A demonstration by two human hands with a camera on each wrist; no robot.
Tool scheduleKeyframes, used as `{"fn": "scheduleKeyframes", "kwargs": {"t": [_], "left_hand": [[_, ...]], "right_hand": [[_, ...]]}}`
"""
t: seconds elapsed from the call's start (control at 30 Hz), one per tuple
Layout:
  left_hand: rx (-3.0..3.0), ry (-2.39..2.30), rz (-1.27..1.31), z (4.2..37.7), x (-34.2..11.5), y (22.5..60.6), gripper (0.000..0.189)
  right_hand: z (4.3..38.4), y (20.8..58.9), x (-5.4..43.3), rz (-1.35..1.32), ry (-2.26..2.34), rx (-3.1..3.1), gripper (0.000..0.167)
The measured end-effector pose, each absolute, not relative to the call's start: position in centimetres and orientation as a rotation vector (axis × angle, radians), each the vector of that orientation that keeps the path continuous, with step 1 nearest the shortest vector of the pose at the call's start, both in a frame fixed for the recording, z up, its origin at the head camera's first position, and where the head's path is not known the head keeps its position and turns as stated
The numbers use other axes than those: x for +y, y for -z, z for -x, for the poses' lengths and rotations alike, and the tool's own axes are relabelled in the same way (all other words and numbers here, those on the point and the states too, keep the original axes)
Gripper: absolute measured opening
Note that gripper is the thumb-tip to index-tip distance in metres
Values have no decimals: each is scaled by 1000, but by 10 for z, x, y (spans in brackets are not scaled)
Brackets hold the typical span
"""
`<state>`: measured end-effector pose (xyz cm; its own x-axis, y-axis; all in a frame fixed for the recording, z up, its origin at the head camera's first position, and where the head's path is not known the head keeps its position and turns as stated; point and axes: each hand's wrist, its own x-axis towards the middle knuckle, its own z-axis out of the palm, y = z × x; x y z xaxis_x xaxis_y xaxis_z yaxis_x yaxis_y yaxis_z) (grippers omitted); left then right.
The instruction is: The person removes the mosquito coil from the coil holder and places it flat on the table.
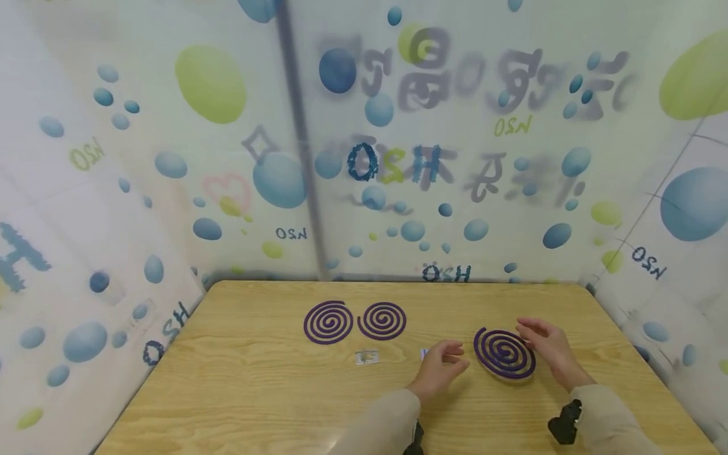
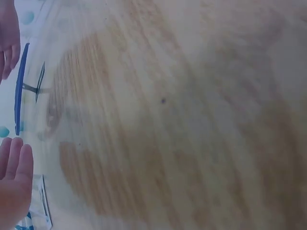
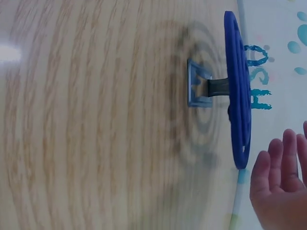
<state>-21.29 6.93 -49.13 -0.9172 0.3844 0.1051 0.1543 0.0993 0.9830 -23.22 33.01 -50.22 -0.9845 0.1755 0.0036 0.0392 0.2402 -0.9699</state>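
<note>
A dark purple mosquito coil (image 1: 504,354) sits raised on a small metal stand (image 3: 200,86) whose flat base rests on the table. My right hand (image 1: 550,349) is at the coil's right edge, its fingers loosely bent; the right wrist view shows these fingers (image 3: 289,158) apart from the coil. Left of the coil is my left hand (image 1: 438,370), fingers relaxed and nothing in them. Just behind that hand a small flat piece (image 1: 424,354) shows, mostly hidden by it. In the left wrist view the coil (image 2: 21,88) appears edge-on between both hands.
Two more purple coils, a left one (image 1: 328,322) and a right one (image 1: 382,320), lie flat toward the table's back. In front of them is another metal stand (image 1: 366,357). A patterned curtain (image 1: 370,208) hangs behind the wooden table (image 1: 256,379).
</note>
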Motion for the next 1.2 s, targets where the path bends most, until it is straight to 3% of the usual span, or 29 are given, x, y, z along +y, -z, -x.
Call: {"fn": "scheduleKeyframes", "kwargs": {"t": [0.27, 0.83, 1.2], "left_hand": [[2210, -1799, -540, 225, 77, 480, 44], [2263, -1587, -415, 229, 96, 475, 55], [2184, -1727, -285, 226, 107, 482, 46]], "right_hand": [[213, 473, 313, 293, -1626, -2490, 47], [210, 489, 313, 338, -1590, -2685, 51], [212, 491, 307, 315, -1627, -2629, 43]]}}
